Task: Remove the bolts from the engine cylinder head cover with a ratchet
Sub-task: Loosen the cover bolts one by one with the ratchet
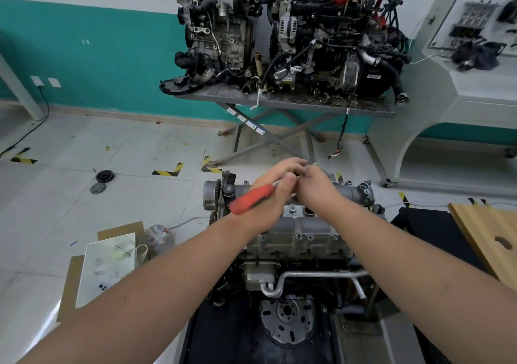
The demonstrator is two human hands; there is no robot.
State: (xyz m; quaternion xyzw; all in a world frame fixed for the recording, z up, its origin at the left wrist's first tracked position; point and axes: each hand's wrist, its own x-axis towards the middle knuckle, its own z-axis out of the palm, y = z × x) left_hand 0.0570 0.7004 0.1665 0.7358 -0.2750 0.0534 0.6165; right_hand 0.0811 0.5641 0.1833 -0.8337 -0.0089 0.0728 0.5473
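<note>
I have both hands meeting over the far edge of the engine's cylinder head cover [302,231], which sits just below the middle of my view on a dark stand. My left hand [275,193] is curled around the ratchet [253,197], thumb laid along the metal shank; the red grip sticks out from under the palm toward 8 o'clock. My right hand [316,186] has its fingers bent down at the ratchet's head end, touching the left hand's fingers, but what exactly they pinch is hidden from me. One bolt [292,210] shows on the cover just below the hands, next to a dark round opening. A flywheel [288,320] faces me at 6 o'clock below a bent metal pipe [307,275]. At 12 o'clock two other engines [279,28] stand on a grey scissor-leg table [285,102]. At 8 o'clock a cardboard box [106,260] lies on the tiled floor, and at 3 o'clock a wooden board [486,238] with a hole lies beside the stand.
</note>
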